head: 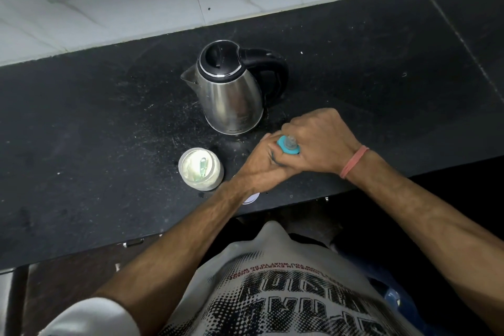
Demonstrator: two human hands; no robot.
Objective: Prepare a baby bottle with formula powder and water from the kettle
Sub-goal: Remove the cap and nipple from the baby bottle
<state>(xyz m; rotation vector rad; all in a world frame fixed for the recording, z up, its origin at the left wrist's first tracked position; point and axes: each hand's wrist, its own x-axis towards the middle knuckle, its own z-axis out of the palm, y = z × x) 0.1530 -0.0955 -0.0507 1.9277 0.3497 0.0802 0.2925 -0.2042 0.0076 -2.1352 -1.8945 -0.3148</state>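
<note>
- Jar (pixel 201 168) stood open, left of the fingers — powder and scoop inside.
- Left hand (pixel 261 165) wrapped the bottle (pixel 283 154) body, mostly hidden.
- Right hand (pixel 319 139) curled round the blue collar (pixel 288 148) — teat (pixel 291 140) poking out between fingers; probably light, slippery plastic, best gripped at collar.

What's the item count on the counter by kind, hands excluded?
Kettle, steel with a black lid and handle: 1
Open jar of powder with a scoop inside: 1
Baby bottle, blue collar and clear teat showing, gripped by the left hand and the right hand: 1
White disc, mostly hidden under the left forearm: 1
Total: 4
</note>
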